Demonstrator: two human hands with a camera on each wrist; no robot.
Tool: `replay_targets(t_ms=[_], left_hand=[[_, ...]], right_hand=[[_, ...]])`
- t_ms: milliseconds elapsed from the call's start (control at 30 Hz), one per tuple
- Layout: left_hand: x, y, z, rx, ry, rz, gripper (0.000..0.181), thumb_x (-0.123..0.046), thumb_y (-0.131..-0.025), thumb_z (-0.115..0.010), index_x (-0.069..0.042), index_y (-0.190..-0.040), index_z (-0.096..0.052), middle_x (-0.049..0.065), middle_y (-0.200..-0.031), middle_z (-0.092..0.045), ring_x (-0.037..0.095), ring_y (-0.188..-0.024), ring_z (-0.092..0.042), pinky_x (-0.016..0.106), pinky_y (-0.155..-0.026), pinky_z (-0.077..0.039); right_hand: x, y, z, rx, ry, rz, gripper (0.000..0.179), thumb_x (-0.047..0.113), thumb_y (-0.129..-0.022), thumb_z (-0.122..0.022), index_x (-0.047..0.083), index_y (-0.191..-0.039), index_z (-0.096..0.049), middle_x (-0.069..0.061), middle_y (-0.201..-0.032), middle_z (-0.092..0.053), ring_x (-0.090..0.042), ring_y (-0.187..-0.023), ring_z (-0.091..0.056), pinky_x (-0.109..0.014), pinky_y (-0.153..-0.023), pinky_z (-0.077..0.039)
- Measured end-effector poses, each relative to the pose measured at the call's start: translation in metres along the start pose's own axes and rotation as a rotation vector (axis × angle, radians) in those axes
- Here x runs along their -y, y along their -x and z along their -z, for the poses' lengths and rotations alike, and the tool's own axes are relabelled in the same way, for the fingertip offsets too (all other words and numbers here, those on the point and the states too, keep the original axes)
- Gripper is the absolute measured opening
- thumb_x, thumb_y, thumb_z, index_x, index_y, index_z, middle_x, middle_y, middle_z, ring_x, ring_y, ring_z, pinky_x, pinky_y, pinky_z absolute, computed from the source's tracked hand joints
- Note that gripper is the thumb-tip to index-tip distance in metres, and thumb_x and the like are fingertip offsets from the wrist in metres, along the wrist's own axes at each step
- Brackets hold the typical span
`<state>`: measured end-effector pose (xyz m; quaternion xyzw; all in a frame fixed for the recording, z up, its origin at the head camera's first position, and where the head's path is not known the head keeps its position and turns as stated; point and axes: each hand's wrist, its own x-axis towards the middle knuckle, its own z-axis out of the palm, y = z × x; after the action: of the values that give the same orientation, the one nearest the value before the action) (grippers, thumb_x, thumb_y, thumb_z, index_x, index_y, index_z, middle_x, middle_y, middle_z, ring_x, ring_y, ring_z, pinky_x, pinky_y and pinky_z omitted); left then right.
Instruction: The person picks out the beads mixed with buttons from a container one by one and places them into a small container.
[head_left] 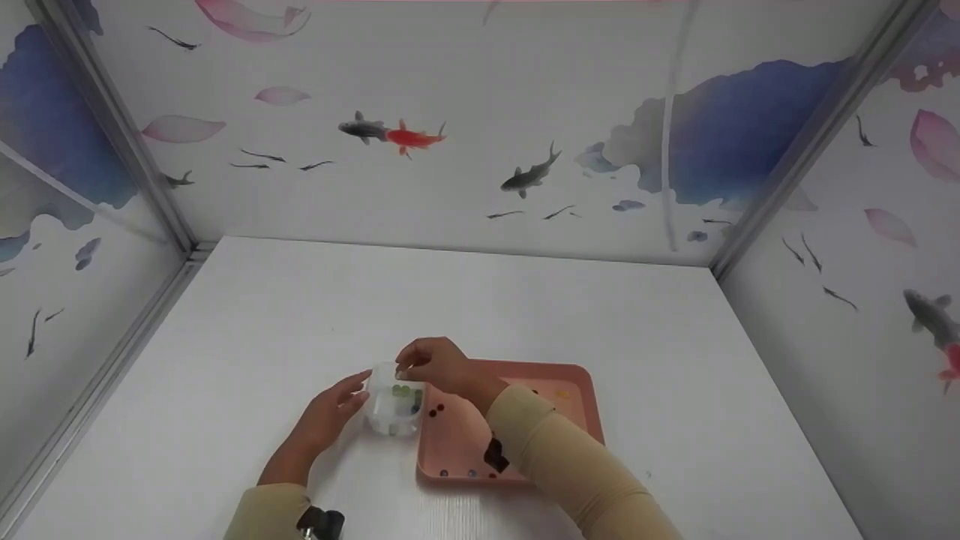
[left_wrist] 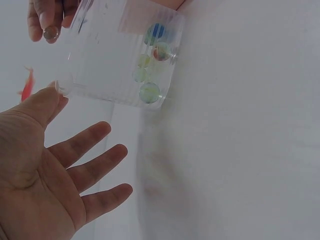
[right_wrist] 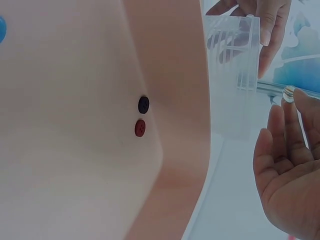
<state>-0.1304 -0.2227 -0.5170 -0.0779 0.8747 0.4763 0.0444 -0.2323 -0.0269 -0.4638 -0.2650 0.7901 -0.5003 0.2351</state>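
Observation:
A clear plastic container (head_left: 384,411) stands left of the pink tray, with several glass marbles (left_wrist: 149,93) at its bottom. My left hand (head_left: 330,412) is at the container's left side; in the left wrist view its thumb touches the rim while other fingers are spread straight. Above the container's opening, my right hand (head_left: 442,364) pinches a clear marble (right_wrist: 288,94) between thumb and fingertip. The same marble shows near the container's mouth in the left wrist view.
The pink tray (head_left: 454,450) lies right of the container, partly under my right forearm. A red button (right_wrist: 140,128) and a dark button (right_wrist: 144,104) lie inside near its wall. Several small pieces sit along its front edge. Patterned panels (head_left: 450,202) enclose the white table (head_left: 300,300).

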Motion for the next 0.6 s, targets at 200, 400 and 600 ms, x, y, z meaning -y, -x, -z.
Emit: replay_targets(t_ms=[200,400,600], left_hand=[[0.0000,0.0017,0.0011,0.005,-0.005,-0.001,0.056,-0.042,-0.098,-0.051,-0.016,-0.147,-0.043,0.023,-0.142,-0.047,0.043,-0.132,-0.043,0.058,-0.105,-0.037],[-0.0011,0.0014,0.0009,0.005,-0.014,0.003,0.049,-0.031,-0.101,-0.051,-0.016,-0.147,-0.043,0.023,-0.142,-0.047,0.043,-0.132,-0.043,0.058,-0.105,-0.037],[-0.0024,0.0020,0.0010,0.004,-0.012,0.003,0.048,-0.028,-0.101,-0.051,-0.016,-0.147,-0.043,0.023,-0.142,-0.048,0.043,-0.131,-0.043,0.058,-0.104,-0.038]], right_hand=[[0.0004,-0.0019,-0.0025,0.007,0.040,-0.024,0.017,0.010,-0.088,-0.071,0.005,-0.105,-0.069,0.002,-0.093,-0.068,-0.009,-0.087,-0.061,-0.025,-0.080,-0.053],[0.0018,-0.0012,-0.0026,0.029,0.056,-0.018,0.018,0.008,-0.088,-0.071,0.008,-0.106,-0.069,-0.001,-0.098,-0.070,-0.011,-0.090,-0.064,-0.026,-0.082,-0.055],[0.0010,0.0002,-0.0010,0.045,0.064,-0.011,0.030,0.009,-0.088,-0.071,0.007,-0.118,-0.066,-0.008,-0.112,-0.068,-0.014,-0.101,-0.064,-0.029,-0.086,-0.054]])
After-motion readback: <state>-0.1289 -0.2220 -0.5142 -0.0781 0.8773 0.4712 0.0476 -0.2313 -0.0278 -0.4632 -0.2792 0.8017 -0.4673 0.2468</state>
